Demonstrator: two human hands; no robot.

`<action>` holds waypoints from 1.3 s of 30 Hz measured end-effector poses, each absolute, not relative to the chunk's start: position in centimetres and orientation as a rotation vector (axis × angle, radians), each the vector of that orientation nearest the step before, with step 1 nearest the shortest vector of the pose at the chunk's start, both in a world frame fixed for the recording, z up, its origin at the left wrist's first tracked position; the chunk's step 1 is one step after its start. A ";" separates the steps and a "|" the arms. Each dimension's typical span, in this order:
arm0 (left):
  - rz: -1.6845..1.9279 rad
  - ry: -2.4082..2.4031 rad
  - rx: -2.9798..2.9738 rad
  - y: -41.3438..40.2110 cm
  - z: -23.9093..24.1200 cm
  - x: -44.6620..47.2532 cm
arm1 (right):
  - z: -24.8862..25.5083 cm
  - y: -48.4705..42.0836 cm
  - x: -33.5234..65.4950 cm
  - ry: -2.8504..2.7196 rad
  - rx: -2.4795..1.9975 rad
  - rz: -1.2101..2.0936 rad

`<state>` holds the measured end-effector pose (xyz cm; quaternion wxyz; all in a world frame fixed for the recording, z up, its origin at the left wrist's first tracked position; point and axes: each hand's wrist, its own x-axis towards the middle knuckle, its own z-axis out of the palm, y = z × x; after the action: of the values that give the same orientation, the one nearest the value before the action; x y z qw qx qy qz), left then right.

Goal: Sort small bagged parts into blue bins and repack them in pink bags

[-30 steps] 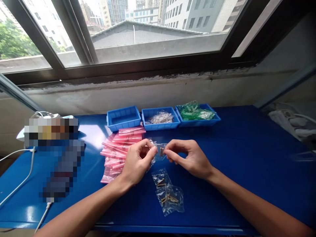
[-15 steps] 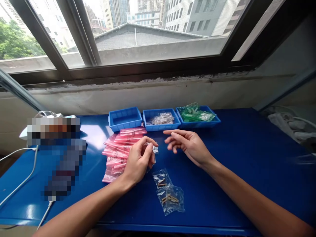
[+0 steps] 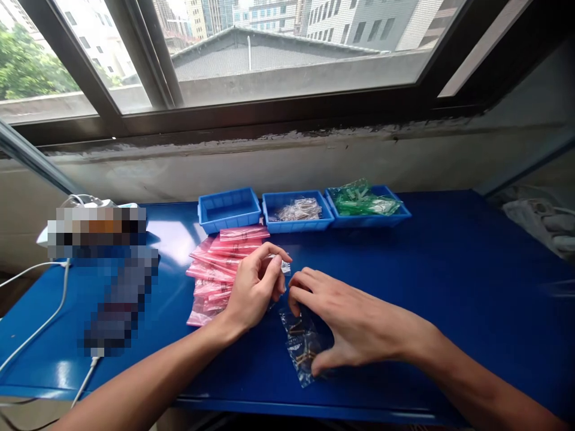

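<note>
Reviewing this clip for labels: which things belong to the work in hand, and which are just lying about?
In use: left hand holding a clear bag; right hand on clear bags of brass pins; pink bags.
Lying about: blue trays; white cable.

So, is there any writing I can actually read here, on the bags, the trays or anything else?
Pink bags: printed marks on each, too small to read.
Clear bags: no writing visible.
Blue trays: no writing visible.
Pixelated object: blurred out, unreadable.
</note>
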<state>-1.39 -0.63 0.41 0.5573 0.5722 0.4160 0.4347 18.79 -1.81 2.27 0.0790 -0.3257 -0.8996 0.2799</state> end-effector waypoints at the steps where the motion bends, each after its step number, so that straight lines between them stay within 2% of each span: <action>1: 1.028 0.983 1.349 -0.6 0.4 -1.4 | 1.9 -1.6 18.8 -2.682 -1.006 0.805; 9: 1.032 0.984 1.351 -0.7 0.6 -1.3 | -0.9 1.4 20.2 -2.367 -1.354 0.347; 16: 1.032 0.972 1.358 -0.7 0.6 -1.3 | -0.8 1.9 21.6 -2.349 -1.419 0.417; 24: 1.000 1.003 1.460 -0.9 0.7 -1.4 | -0.7 2.2 22.1 -2.293 -1.370 0.729; 33: 0.990 1.100 1.491 -0.7 0.6 -1.3 | -0.3 1.9 20.0 -1.645 -1.156 1.252; 39: 0.962 1.125 1.487 -0.7 0.6 -1.1 | -0.4 1.1 18.4 -1.395 -0.994 1.376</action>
<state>-1.11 -0.66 0.60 0.4985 0.6144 0.4647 0.3975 18.37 1.10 -0.41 0.4548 -0.4030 -0.5655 0.5576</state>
